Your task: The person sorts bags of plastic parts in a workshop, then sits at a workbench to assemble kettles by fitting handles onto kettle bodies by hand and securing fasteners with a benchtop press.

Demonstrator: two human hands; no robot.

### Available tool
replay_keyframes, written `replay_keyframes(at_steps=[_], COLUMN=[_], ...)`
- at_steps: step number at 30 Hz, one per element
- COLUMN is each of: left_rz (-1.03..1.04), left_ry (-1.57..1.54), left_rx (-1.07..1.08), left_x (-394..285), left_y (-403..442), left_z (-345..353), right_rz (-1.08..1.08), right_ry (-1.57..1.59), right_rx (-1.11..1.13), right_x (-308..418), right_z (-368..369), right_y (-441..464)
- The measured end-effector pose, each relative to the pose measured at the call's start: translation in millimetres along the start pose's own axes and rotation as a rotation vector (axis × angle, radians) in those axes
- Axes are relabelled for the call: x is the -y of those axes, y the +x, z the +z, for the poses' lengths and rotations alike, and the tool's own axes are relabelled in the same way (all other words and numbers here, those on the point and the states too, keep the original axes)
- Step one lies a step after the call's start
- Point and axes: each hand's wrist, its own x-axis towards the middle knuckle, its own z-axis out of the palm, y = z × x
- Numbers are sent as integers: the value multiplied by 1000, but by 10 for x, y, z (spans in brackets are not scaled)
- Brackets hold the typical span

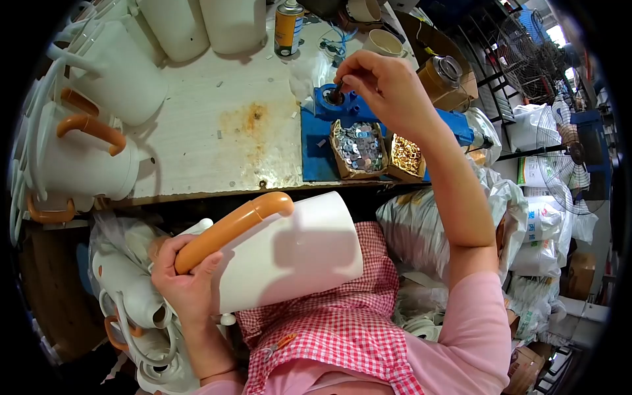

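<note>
The left grip (187, 280) is clasping an orange handle (227, 232) — its white jug (296, 257) is slanting just right of that grip. Farther right, the right grip (385, 82) is pinching a small dark piece (337, 91) at a blue tool (361, 110), while boxes of metal pieces (361, 175) are sitting nearer the person.

A yellow spray can (288, 29) stands tall toward the table's (194, 131) far edge, and here's blue cord (338, 45) tangled just beside it! A beige bowl (385, 43) sits by the right edge, while a rusty stain (255, 118) spreads toward the near edge. Out past the right edge, a wire fan (577, 154) fronts stuffed white sacks (540, 227), with a cardboard box (581, 273) near them.
</note>
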Motion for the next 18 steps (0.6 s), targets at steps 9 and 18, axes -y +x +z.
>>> replay_keyframes(at_steps=[9, 18], left_rz=[19, -58], left_ry=[-17, -17], left_rx=[-14, -72], left_x=[96, 108], left_y=[-28, -17], left_z=[-34, -171], right_rz=[-62, 297], right_ry=[302, -209], right_rx=[-306, 0], right_x=[-53, -712], right_z=[165, 863], right_y=[-297, -1066])
